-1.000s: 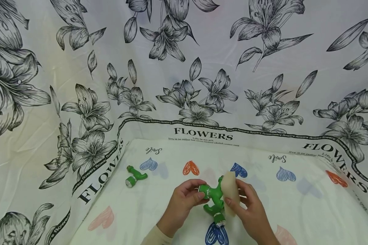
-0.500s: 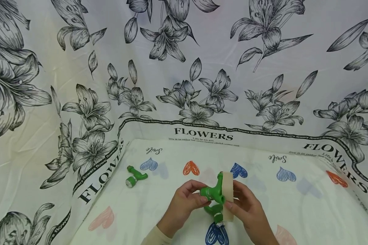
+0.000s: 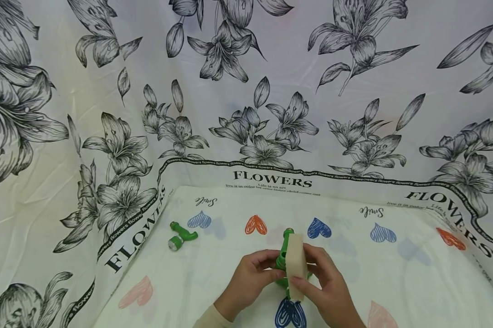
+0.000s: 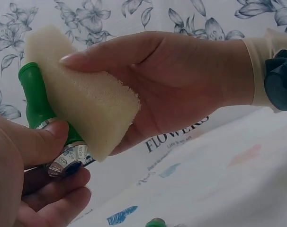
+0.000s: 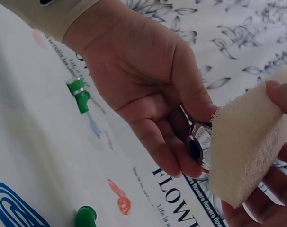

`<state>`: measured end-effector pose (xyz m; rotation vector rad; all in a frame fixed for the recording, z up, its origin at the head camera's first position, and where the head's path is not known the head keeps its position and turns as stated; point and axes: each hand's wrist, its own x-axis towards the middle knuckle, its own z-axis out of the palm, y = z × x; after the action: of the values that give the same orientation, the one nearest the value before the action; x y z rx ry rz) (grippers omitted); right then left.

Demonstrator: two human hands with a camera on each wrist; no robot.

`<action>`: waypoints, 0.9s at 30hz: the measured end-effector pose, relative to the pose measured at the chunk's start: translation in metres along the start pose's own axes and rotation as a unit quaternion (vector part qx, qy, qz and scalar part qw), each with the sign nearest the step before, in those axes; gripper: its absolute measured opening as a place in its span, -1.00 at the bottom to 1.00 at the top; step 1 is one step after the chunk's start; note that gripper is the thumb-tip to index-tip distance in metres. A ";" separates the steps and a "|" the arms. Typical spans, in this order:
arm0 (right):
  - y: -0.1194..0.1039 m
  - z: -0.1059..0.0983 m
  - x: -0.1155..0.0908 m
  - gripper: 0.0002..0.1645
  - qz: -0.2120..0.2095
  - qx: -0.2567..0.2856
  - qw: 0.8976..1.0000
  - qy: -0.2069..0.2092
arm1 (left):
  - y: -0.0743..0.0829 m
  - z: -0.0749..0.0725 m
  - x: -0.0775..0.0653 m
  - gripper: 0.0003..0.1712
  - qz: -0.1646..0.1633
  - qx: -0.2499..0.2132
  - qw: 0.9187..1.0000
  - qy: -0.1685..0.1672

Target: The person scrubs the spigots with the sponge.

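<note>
In the head view my left hand (image 3: 250, 278) pinches a green faucet (image 3: 285, 246) by its knob end. The left wrist view shows thumb and fingers around the silver knob (image 4: 67, 158), with the green body (image 4: 34, 94) pointing up. My right hand (image 3: 328, 282) grips a cream sponge (image 3: 296, 262), thumb on the near side and fingers behind. The sponge lies flat along the faucet and hides much of it in the head view. Beneath the hands, a second green faucet (image 3: 282, 283) lies on the cloth, mostly covered by sponge and fingers.
A third green faucet (image 3: 178, 237) with a silver knob lies on the left of the white heart-print cloth (image 3: 213, 269). Flower-printed fabric (image 3: 271, 114) rises behind and on the left side.
Sponge and faucet have shifted slightly left together. The faucet has turned, so its knob no longer shows in the head view, and the sponge now covers more of it.
</note>
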<state>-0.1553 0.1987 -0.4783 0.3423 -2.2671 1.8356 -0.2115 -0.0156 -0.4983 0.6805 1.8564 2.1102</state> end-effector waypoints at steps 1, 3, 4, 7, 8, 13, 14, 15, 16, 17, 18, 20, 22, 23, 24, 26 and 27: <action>0.001 0.001 0.001 -0.21 -0.008 -0.009 1.000 0.005 | 0.000 0.000 0.000 -0.58 0.002 0.004 1.000 0.000; 0.003 0.001 0.002 -0.20 -0.025 -0.028 0.999 0.014 | 0.000 0.001 0.000 -0.58 0.006 0.011 1.000 -0.003; 0.004 0.001 0.002 -0.20 -0.030 -0.041 0.999 0.018 | 0.000 0.001 -0.001 -0.58 0.008 0.013 1.000 -0.007; 0.007 -0.001 0.005 -0.21 -0.034 -0.074 0.996 0.033 | 0.000 0.002 -0.002 -0.59 0.015 0.022 0.999 -0.018; 0.008 -0.002 0.005 -0.21 -0.029 -0.083 0.995 0.039 | 0.000 0.002 -0.002 -0.59 0.016 0.024 0.999 -0.023; 0.013 -0.008 0.009 -0.21 0.003 -0.112 0.991 0.071 | -0.001 0.002 -0.003 -0.60 0.027 0.029 0.998 -0.043; 0.014 -0.009 0.010 -0.20 0.010 -0.114 0.990 0.077 | -0.001 0.002 -0.004 -0.60 0.028 0.027 0.998 -0.048; 0.015 -0.011 0.011 -0.21 0.016 -0.116 0.990 0.083 | -0.001 0.002 -0.004 -0.59 0.028 0.026 0.998 -0.053; 0.015 -0.012 0.012 -0.21 0.025 -0.116 0.989 0.087 | 0.000 0.002 -0.004 -0.59 0.025 0.026 0.998 -0.056; 0.015 -0.012 0.012 -0.21 0.032 -0.114 0.989 0.089 | 0.000 0.002 -0.004 -0.59 0.025 0.024 0.998 -0.061; 0.016 -0.013 0.013 -0.21 0.041 -0.110 0.989 0.089 | 0.001 0.002 -0.005 -0.58 0.024 0.023 0.997 -0.064; 0.017 -0.014 0.013 -0.20 0.053 -0.102 0.990 0.085 | 0.001 0.002 -0.005 -0.59 0.024 0.021 0.997 -0.068; 0.018 -0.014 0.013 -0.20 0.059 -0.097 0.990 0.079 | 0.001 0.002 -0.005 -0.59 0.025 0.023 0.997 -0.069; 0.018 -0.014 0.013 -0.20 0.061 -0.095 0.991 0.076 | 0.001 0.001 -0.005 -0.59 0.025 0.024 0.997 -0.069; 0.018 -0.014 0.013 -0.20 0.061 -0.093 0.991 0.074 | 0.001 0.001 -0.005 -0.59 0.025 0.024 0.997 -0.069; 0.018 -0.014 0.013 -0.20 0.062 -0.090 0.991 0.070 | 0.001 0.001 -0.005 -0.59 0.027 0.025 0.997 -0.069; 0.019 -0.014 0.013 -0.20 0.063 -0.089 0.992 0.068 | 0.001 0.001 -0.005 -0.59 0.027 0.028 0.997 -0.067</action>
<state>-0.1734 0.2151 -0.4888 0.0445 -2.3811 1.6389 -0.2069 -0.0174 -0.4986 0.8720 1.8499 1.9976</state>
